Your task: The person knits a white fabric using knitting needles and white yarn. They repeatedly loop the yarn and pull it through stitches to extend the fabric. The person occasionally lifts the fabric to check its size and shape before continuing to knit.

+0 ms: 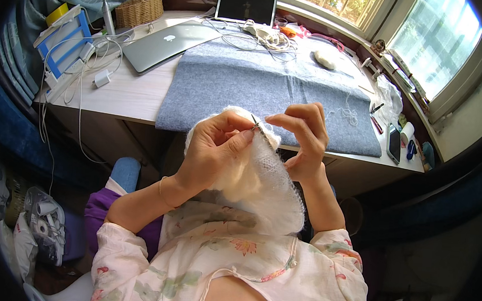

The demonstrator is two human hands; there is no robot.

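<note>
A fluffy white knitted piece (261,180) hangs over my lap, below the desk's front edge. My left hand (216,145) grips its upper edge and a thin knitting needle (256,121), fingers pinched near the needle tip. My right hand (303,138) is closed close to the same tip, fingers pinched on the work's other side; whether it holds a second needle or yarn I cannot tell. A thin white yarn strand (346,110) trails over the grey felt mat (268,90) toward a white yarn ball (326,58).
On the pale wooden desk (126,93) lie a shut silver laptop (162,42), a tablet (245,6) standing upright, tangled white cables (261,39), a wicker basket (139,8) and a dark phone (394,143). Windows run along the back and right. Bags sit on the floor at left.
</note>
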